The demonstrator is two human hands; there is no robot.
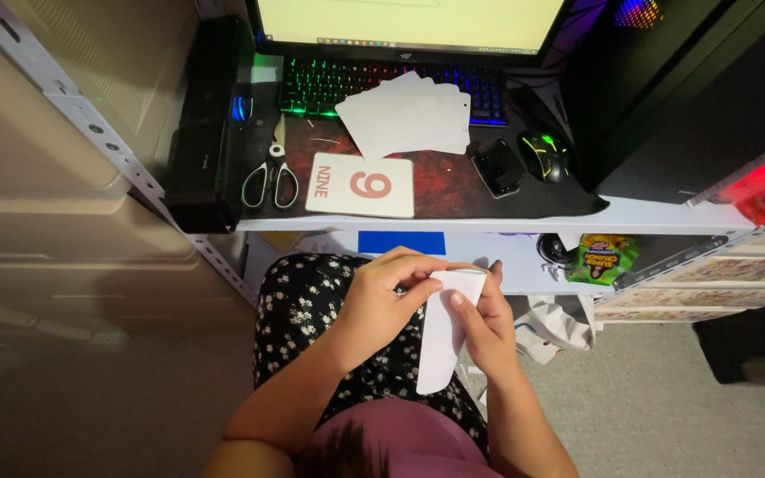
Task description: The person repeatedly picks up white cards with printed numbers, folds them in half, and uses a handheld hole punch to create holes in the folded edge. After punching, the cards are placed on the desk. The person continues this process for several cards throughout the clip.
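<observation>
Over my lap, both hands hold one white card (440, 341) turned edge-on, its long side hanging down. My left hand (382, 296) pinches the card's top edge with thumb and fingers. My right hand (487, 323) grips it from the right, thumb pressed on its face. A white flash card with a red numeral (360, 184) lies on the dark desk mat above my hands. Further back, a fanned stack of blank white cards (409, 115) rests partly on the keyboard.
Scissors (269, 181) lie left of the numeral card. A lit keyboard (329, 84), a monitor (409, 22), a black mouse (544, 155) and a small black device (498, 166) sit on the desk. A computer tower (666, 80) stands at right, drawers (701, 274) below.
</observation>
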